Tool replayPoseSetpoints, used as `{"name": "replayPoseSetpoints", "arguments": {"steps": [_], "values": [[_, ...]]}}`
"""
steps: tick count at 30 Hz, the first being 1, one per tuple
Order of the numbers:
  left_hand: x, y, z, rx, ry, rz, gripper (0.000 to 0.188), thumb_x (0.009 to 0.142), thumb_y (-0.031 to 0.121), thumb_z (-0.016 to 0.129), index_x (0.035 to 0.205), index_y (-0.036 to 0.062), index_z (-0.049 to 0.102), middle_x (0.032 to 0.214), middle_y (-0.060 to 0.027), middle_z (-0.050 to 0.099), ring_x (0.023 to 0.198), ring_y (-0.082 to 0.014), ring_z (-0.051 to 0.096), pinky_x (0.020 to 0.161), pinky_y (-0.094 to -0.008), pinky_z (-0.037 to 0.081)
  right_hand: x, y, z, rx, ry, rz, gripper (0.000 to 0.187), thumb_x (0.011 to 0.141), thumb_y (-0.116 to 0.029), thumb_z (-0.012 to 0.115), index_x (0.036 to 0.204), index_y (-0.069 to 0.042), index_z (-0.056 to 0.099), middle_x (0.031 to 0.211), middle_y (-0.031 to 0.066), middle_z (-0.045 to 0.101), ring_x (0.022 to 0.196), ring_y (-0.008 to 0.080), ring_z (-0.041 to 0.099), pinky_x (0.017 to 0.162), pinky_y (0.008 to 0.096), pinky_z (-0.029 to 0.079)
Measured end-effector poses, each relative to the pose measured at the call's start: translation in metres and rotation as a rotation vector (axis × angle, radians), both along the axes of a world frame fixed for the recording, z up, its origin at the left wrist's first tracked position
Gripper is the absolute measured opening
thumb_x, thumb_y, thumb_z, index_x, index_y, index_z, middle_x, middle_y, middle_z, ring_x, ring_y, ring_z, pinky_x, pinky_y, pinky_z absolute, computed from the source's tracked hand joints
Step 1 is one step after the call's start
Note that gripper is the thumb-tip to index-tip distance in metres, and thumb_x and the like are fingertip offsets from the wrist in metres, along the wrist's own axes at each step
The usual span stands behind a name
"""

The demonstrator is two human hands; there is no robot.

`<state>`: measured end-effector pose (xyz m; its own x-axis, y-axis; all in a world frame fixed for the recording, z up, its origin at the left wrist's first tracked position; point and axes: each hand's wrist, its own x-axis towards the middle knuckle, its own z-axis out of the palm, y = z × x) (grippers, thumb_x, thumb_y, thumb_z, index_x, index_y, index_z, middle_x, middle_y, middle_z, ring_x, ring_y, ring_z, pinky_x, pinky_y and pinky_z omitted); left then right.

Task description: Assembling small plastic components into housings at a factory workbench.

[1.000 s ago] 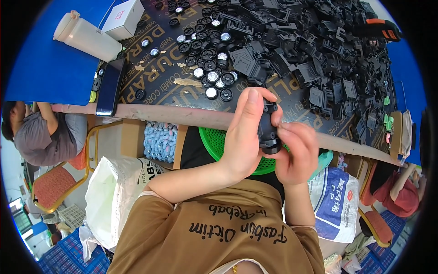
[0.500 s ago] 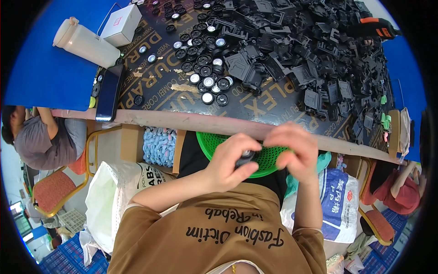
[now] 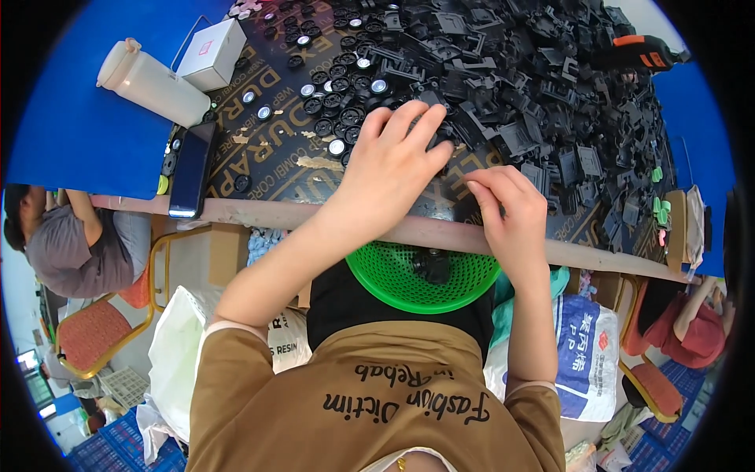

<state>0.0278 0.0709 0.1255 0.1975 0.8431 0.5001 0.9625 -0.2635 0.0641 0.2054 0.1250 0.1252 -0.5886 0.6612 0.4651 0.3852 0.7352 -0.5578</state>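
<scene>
My left hand [image 3: 395, 164] is over the table, its fingers spread above the edge of a heap of black plastic parts [image 3: 519, 138]. Dark parts lie just beyond its fingertips; whether they touch is hard to tell. Small black wheels [image 3: 350, 116], some with silvery centres, lie beside it to the left. Closer to the table's front edge, my right hand [image 3: 515, 216] is closed, fingers bent and drawn together; anything in its fingertips is hidden. Below both hands, a green mesh basket [image 3: 385, 287] rests at my lap with a black part [image 3: 432, 267] inside.
A white bottle [image 3: 153, 82], a white box [image 3: 212, 53] and a phone [image 3: 193, 169] are at the table's left. A black-and-orange tool [image 3: 641, 53] lies at the far right. Sacks [image 3: 586, 354] stand beside me. Other people [image 3: 75, 244] sit at both sides.
My left hand has moved from the basket up to the parts on the table. The dark part it held is gone from it, and a black part shows in the basket. My right hand has closed.
</scene>
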Motion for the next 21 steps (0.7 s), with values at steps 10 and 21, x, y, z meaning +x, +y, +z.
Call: {"name": "replayPoseSetpoints", "arguments": {"steps": [10,21], "values": [[-0.036,-0.014,0.032,0.073,-0.968,-0.037,0.02,0.07,0.009,0.071,0.083,0.0024,0.057,0.101,-0.0089,0.058,0.094,-0.0197,0.055,0.082,-0.03,0.042,-0.027,0.017,0.001,0.011,-0.131,0.102,0.012,0.079,-0.004,0.057,0.09,-0.002,0.06,0.082,0.0115,0.058,0.08,0.0293,0.058,0.068,0.0383,0.048],[-0.005,-0.042,0.012,-0.279,-2.031,-0.326,0.02,0.078,0.001,0.06,0.095,0.0024,0.05,0.104,-0.0075,0.049,0.073,-0.0122,0.053,0.061,-0.0247,0.046,-0.047,0.023,-0.007,0.18,-0.411,-0.032,0.015,0.078,-0.008,0.059,0.085,-0.001,0.047,0.082,0.0135,0.052,0.083,0.0301,0.056,0.072,0.0381,0.046]]}}
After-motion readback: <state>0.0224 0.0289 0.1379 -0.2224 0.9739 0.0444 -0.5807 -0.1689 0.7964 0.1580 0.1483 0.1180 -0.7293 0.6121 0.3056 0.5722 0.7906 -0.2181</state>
